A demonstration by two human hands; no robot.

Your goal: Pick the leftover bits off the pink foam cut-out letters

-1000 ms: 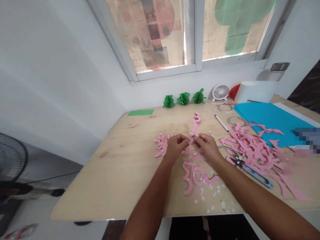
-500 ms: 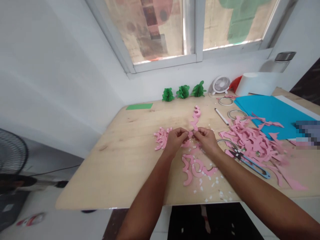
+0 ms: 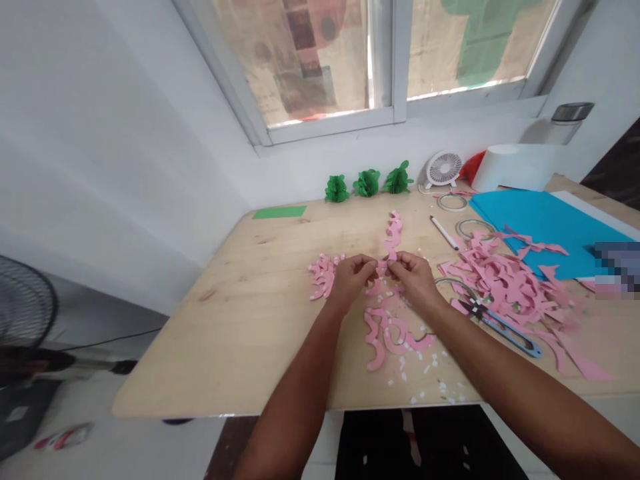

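Our left hand (image 3: 351, 280) and right hand (image 3: 414, 280): fingertips pinched narrow on pink paper strip (image 3: 393, 237). Near end sits between our thumbs, rest trails away over table (image 3: 250, 300) toward window. Curled pink pieces (image 3: 383, 333) just below wrists. Scissors (image 3: 503, 328) and pink scrap heap (image 3: 505, 283) to right. Far corner: lidded jar (image 3: 567, 123), contents hidden from us.

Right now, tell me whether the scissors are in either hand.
No: the scissors lie on the table, while left hand and right hand pinch a pink paper strip.
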